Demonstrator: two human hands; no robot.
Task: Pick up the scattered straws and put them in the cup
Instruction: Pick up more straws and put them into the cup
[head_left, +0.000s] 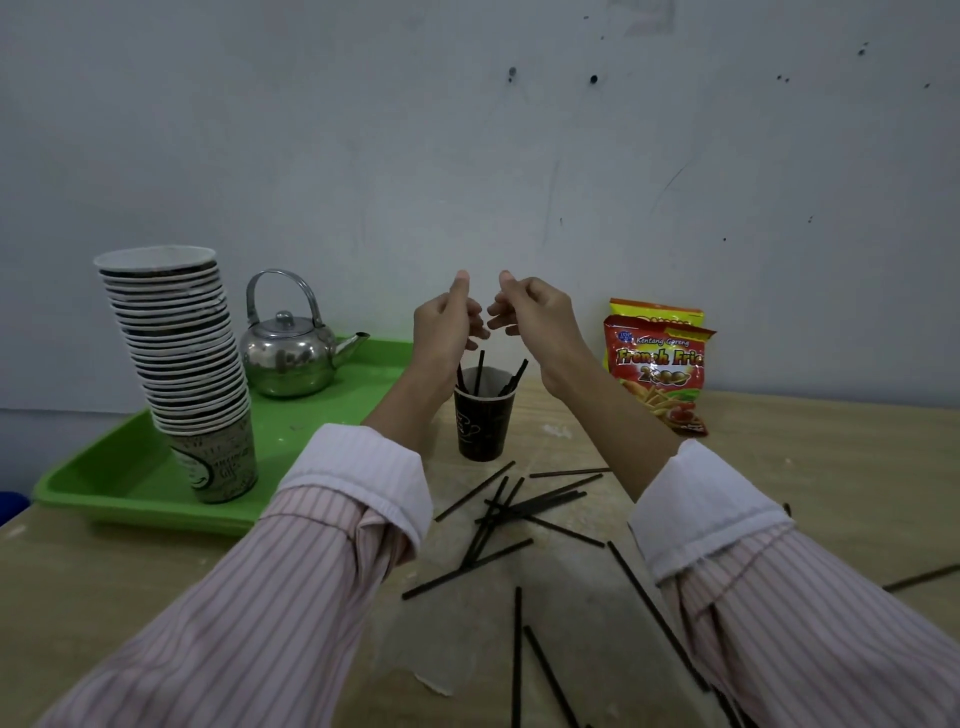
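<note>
A: Nearest the front edge of the tabletop (104, 597), black straws (519, 506) are lying loose. A few long ones are running toward the near right corner, partly under the right sleeve (779, 597). A crossed pile is sitting mid-table, just this side of the cup (483, 423).

B: Cup state?

A: Dark paper cup, standing upright behind the pile, several straws already leaning inside it. So partly done, I'd judge, with most straws still on the wood.

B: Hands?

A: Both are hovering above the cup mouth. Left hand (447, 325) and right hand (535, 319) are loosely curled, thumbs up, fingertips nearly meeting. I'm not seeing a straw in either one, so both look empty, though the curled fingers are hiding the palms.

B: Advice for the step?

A: Probably reaching back for the pile next. Crossed straws are resting on each other, so taking the top ones first and gathering several parallel would be cleaner. Dropping them in vertically, ends first, since the cup is light and a sideways nudge could tip it.

B: Anything behind?

A: Far left, a green tray (119, 483) is carrying a leaning stack of paper cups (176, 358) and a steel kettle (291, 353). Snack bags (657, 364) are propped against the wall at the far edge, right of the cup.
</note>
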